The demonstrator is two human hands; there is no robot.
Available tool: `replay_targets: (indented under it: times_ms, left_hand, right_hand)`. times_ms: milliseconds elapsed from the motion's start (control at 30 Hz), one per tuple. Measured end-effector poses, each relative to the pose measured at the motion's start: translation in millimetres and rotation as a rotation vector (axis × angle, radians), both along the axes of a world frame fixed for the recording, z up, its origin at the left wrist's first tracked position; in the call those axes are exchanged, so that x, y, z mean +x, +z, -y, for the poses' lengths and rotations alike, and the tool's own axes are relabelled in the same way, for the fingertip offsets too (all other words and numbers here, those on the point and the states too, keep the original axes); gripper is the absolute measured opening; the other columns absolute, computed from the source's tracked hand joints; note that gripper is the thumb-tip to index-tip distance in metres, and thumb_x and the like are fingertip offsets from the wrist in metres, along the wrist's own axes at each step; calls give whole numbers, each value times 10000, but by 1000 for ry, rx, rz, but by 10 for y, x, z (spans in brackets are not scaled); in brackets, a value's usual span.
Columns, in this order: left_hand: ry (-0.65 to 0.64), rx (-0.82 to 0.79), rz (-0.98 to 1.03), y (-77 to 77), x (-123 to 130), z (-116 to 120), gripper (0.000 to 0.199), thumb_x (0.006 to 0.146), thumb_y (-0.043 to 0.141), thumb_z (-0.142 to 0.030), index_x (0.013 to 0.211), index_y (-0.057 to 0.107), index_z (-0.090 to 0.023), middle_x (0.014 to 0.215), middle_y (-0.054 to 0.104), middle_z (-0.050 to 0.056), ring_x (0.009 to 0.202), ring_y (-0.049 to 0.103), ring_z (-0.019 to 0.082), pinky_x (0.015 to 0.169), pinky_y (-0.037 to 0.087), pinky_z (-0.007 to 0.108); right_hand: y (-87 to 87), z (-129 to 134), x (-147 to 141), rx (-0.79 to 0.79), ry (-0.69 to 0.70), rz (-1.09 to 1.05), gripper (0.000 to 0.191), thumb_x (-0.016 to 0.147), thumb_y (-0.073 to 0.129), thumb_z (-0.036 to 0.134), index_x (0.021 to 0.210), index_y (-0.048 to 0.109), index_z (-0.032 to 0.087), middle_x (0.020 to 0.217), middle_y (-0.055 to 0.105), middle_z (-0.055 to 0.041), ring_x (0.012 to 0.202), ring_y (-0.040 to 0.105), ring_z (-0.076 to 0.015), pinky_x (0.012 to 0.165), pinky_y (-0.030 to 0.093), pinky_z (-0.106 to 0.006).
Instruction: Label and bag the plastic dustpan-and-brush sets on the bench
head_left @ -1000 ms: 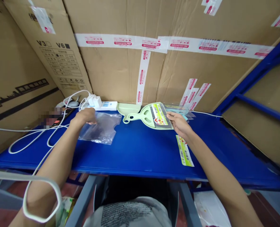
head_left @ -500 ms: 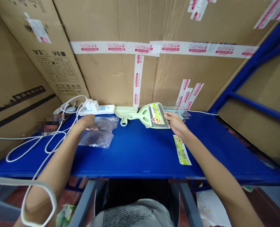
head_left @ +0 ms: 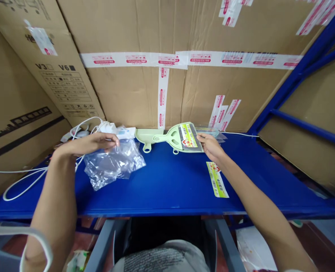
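Note:
My left hand is closed, pinching a clear plastic bag whose lower part hangs over the blue table. My right hand grips the right edge of a light green hand brush at its dark bristles. A printed card lies over the bristles, and a green pan shape shows beneath the brush. To its left, partly under the brush's handle end, is another light green dustpan with a ring on its handle. A yellow-green label card lies near my right forearm.
White cables loop across the table's left side beside a white power strip. More clear packaging with something pale blue lies behind my right hand. Cardboard walls and a blue metal frame surround the table.
My left hand has lifted and turned, drawing the clear bag up off the table and spreading it. My right hand stays at the brush with almost no movement.

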State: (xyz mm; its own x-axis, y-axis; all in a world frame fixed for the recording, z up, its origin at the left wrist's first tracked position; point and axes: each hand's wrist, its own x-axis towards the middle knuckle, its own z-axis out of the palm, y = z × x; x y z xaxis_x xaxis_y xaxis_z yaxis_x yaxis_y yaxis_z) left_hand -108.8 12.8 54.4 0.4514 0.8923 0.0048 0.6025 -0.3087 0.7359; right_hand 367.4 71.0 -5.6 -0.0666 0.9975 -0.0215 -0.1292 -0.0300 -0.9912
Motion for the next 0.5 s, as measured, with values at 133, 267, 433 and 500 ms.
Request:
replay_targets:
  times_ms: [133,267,433,500]
  left_hand:
    - [-320,-61,-53,20,491,141,318,922,775,-319,1216,802,-202,1001,796,85,898,734,204,790,571,262]
    - [-413,21,-17,-209,961,135,239,919,780,-276,1137,813,-184,966,820,88,867,766,206,792,591,287]
    - [-478,226,-85,-382,1164,139,176,1013,670,-218,1026,843,-195,937,834,75,822,777,179,767,557,270]
    - [-510,268,-48,-354,1189,185,205,1041,644,-228,1038,846,-198,947,826,80,835,757,175,774,547,278]
  right_hand:
    - [45,-33,56,20,-16,12,254,908,741,209,1155,761,152,901,825,-92,793,797,-255,692,650,-345]
    - [130,4,84,12,-19,5,228,954,621,119,1126,768,140,880,824,-90,761,791,-230,692,645,-323]
    - [203,112,98,-46,127,76,204,967,625,112,1099,779,135,872,824,-88,697,771,-191,630,613,-258]
    - [204,151,91,-79,189,102,197,954,652,120,1102,781,140,870,824,-86,703,769,-191,612,610,-253]
